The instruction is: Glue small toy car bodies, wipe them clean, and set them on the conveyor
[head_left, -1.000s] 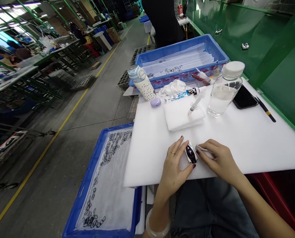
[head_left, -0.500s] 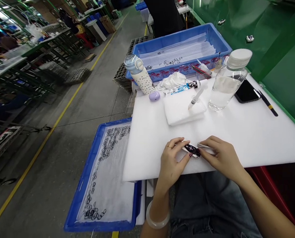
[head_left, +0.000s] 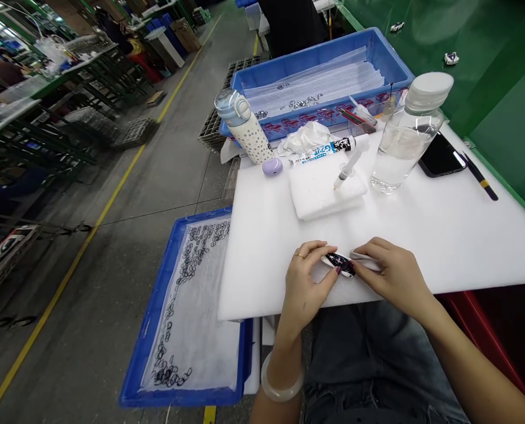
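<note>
My left hand [head_left: 305, 281] is closed round a small white and dark toy car [head_left: 339, 263] near the front edge of the white board [head_left: 443, 229]. My right hand [head_left: 392, 274] pinches a small white cloth or strip [head_left: 362, 257] against the car's right end. Both hands rest on the board, thumbs and fingertips meeting at the car. A pale bangle sits on my left wrist.
Behind my hands lie a white foam pad [head_left: 322, 191] with a syringe [head_left: 348, 168], a glue tube [head_left: 322, 151], a clear water bottle [head_left: 404, 138], a dotted flask [head_left: 245, 126], a phone [head_left: 441, 156] and a pen. Blue trays of small black parts stand at the lower left [head_left: 156, 330] and behind [head_left: 315, 59]. A person stands beyond.
The toy car has been turned in my fingers from a nearly lengthwise pose to lying sideways. My head has shifted, so the whole scene sits a little higher and to the left.
</note>
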Available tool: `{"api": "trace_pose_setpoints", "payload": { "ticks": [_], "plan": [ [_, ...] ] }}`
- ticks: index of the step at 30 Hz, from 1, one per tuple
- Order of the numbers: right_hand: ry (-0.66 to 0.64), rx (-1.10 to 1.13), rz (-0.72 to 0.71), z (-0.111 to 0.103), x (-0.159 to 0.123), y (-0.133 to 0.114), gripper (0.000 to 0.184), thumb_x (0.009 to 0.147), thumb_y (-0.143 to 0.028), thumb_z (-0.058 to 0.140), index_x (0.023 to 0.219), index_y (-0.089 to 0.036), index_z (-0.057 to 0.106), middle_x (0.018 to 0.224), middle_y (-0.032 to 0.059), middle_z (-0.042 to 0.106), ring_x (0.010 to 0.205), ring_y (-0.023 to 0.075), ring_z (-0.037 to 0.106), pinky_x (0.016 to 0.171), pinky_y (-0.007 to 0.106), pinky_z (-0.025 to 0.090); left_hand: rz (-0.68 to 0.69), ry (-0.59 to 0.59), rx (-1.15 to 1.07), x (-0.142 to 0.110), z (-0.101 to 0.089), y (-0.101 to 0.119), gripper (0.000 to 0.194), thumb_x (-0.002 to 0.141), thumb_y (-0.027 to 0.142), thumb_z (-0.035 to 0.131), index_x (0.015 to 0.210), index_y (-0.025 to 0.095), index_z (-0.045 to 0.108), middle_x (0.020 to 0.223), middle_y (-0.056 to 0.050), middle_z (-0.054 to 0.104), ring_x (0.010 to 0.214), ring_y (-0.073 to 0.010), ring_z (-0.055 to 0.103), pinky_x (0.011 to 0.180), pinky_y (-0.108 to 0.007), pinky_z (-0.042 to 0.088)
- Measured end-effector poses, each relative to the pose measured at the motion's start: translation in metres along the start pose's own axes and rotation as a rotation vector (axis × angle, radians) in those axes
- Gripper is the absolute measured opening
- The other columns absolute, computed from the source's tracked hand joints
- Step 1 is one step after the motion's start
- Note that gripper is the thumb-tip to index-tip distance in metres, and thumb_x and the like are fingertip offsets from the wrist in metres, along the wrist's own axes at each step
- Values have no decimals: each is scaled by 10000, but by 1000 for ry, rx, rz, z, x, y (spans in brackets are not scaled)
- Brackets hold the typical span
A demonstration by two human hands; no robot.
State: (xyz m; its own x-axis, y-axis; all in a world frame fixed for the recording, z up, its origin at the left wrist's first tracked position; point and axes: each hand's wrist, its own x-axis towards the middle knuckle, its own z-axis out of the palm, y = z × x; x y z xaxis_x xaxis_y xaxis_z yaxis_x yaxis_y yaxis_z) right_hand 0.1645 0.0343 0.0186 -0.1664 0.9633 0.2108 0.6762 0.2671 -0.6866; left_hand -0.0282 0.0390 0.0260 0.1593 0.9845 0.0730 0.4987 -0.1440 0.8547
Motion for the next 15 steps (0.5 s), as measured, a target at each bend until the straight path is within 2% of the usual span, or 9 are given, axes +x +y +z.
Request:
{"api": "trace_pose_setpoints", "payload": {
  "ticks": [2,5,7,11,15],
  "plan": [
    [-9,8,10,-1,0,0,152,905,-306,612,932,-194,711,842,11,658,690,143,626,600,262,423,12,-20,9,1,-3,-1,302,812,137,705,1094,244,706,1194,-50,627,1163,-224,572,1039,-402,447],
    [-17,27,32,-1,1,-2,151,914,-289,589,919,-205,715,832,4,660,708,139,630,614,258,421,69,-117,44,3,-9,-3,381,819,137,713,1173,272,680,1288,-43,608,1226,-235,523,1077,-423,415],
    [-5,25,52,-1,2,-4,156,916,-294,584,894,-208,712,822,2,662,718,140,633,615,255,417,100,-150,67,5,-11,-5,403,815,127,723,1185,282,676,1274,-34,625,1220,-233,515,1080,-426,412],
    [0,-25,76,1,3,-6,160,888,-356,640,871,-210,700,814,5,666,700,153,629,593,258,406,97,-94,95,5,-9,-6,343,802,130,745,1115,262,703,1133,-34,666,1134,-227,543,1031,-414,448],
    [-20,-92,70,1,4,-6,167,889,-366,645,852,-207,683,799,2,659,638,148,602,543,260,389,96,-79,104,2,-7,-6,345,811,112,727,1119,264,700,1134,-26,662,1122,-221,539,1015,-397,454]
  ]
}}
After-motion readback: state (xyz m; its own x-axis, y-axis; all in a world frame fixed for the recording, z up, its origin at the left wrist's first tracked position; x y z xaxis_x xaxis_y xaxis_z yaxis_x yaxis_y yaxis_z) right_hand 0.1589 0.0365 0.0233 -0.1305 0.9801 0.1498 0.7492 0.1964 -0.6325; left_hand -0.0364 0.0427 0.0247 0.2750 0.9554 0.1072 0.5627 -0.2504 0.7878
